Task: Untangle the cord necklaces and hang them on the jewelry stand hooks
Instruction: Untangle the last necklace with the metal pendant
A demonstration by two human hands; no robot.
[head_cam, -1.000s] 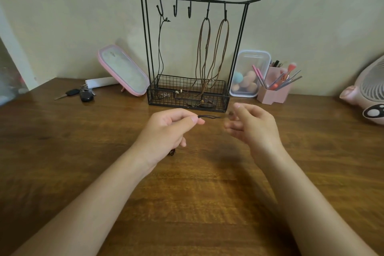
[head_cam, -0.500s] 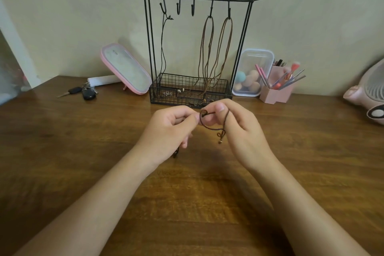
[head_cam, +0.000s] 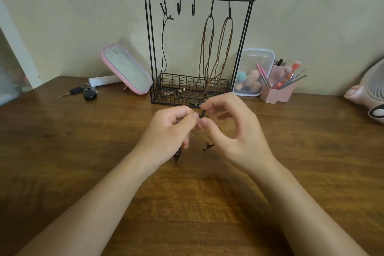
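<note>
A black wire jewelry stand point(head_cam: 247, 43) with a basket base stands against the wall. A thin black cord point(head_cam: 164, 48) hangs from its leftmost hook, and brown cord necklaces point(head_cam: 209, 48) hang from the two right hooks. The two middle hooks point(head_cam: 186, 7) are bare. In front of the stand, my left hand point(head_cam: 168, 131) and my right hand point(head_cam: 232, 129) pinch a dark cord necklace point(head_cam: 202, 114) between their fingertips. Its ends dangle under both hands, one with a clasp point(head_cam: 208, 146) and one below the left wrist.
A pink-framed mirror point(head_cam: 126, 68) leans left of the stand, with car keys point(head_cam: 83, 92) beside it. Right of the stand are a clear box of sponges point(head_cam: 252, 72) and a pink brush holder point(head_cam: 278, 91). A pink fan point(head_cam: 369, 91) sits at the far right. All rest on a wooden table point(head_cam: 83, 151).
My hands came together from a stretched-out cord, and the fingertips now meet on a small knot. The cord's loose ends have dropped below the hands.
</note>
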